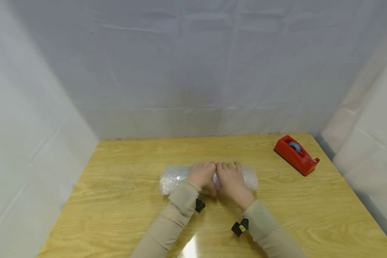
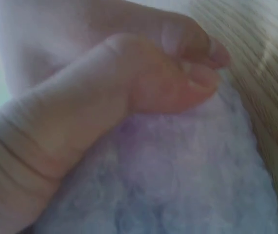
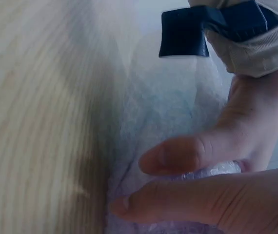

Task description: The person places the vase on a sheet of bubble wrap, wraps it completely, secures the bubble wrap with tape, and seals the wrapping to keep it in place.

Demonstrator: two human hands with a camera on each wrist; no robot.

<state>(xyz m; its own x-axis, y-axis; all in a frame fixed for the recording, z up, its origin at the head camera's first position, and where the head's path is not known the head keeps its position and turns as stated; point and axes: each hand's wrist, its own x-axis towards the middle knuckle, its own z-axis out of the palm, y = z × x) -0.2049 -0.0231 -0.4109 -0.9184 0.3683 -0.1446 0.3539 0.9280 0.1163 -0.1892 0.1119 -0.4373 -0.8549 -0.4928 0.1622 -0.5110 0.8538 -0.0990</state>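
A roll of clear bubble wrap (image 1: 174, 177) lies crosswise on the wooden table (image 1: 125, 218). My left hand (image 1: 202, 175) and right hand (image 1: 231, 179) sit side by side on its middle, fingers curled over the top and thumbs on the near side. In the left wrist view my left thumb (image 2: 144, 83) presses into the bubble wrap (image 2: 178, 185). The right wrist view has my right thumb (image 3: 178, 200) and left thumb (image 3: 188, 153) close together on the bubble wrap (image 3: 168, 102). What the wrap contains is hidden.
A red tape dispenser (image 1: 296, 154) with a blue roll stands at the table's back right corner. White sheeting walls close in the back and both sides. Bare wood lies left, right and in front of the roll.
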